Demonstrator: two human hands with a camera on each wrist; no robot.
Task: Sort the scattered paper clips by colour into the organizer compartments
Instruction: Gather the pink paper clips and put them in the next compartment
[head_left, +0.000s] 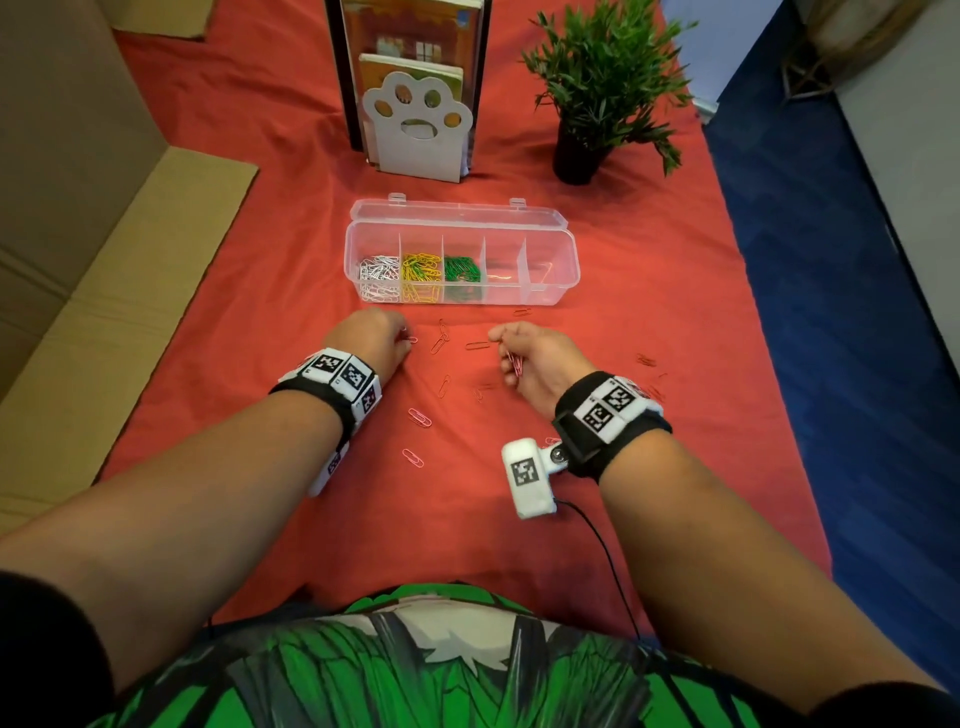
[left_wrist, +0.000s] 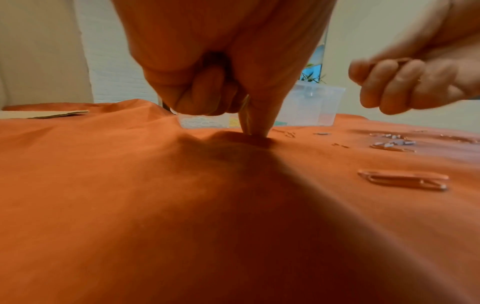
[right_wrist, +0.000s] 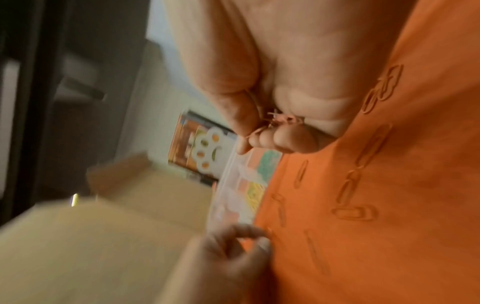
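A: Starting at the near edge of the worktop (head_left: 675, 519), what do you get?

B: I see loose pink paper clips (head_left: 420, 418) on the red cloth between my forearms, two clear ones and several fainter ones toward the middle. Pink on red is hard to read, so I can't count them.

A: And the hands?

B: The left hand (head_left: 371, 338) is knuckles-up, so the head view hides its fingertips. The left wrist view shows thumb and forefinger pressed down on the cloth, pinching a single clip (left_wrist: 245, 115) stood on end. The right hand (head_left: 535, 358) is curled around a small bundle of pink clips (head_left: 517, 364). The right wrist view is badly blurred, but a tangle of pink wire shows between the fingers.

A: Further out?

B: More clips lie toward the right edge, barely visible. Past the hands sits the clear organizer (head_left: 550, 249), lid folded back. From its left end: white clips (head_left: 379, 275), yellow clips (head_left: 421, 275), green clips (head_left: 461, 275). The two compartments on the right look see-through. I can't tell whether a clip lies in them.

A: At the far edge?

B: A paw-shaped bookend (head_left: 418, 130) holds books, cut off at the top, with a potted plant (head_left: 602, 78) to its right. Cardboard (head_left: 78, 260) runs along the left edge.
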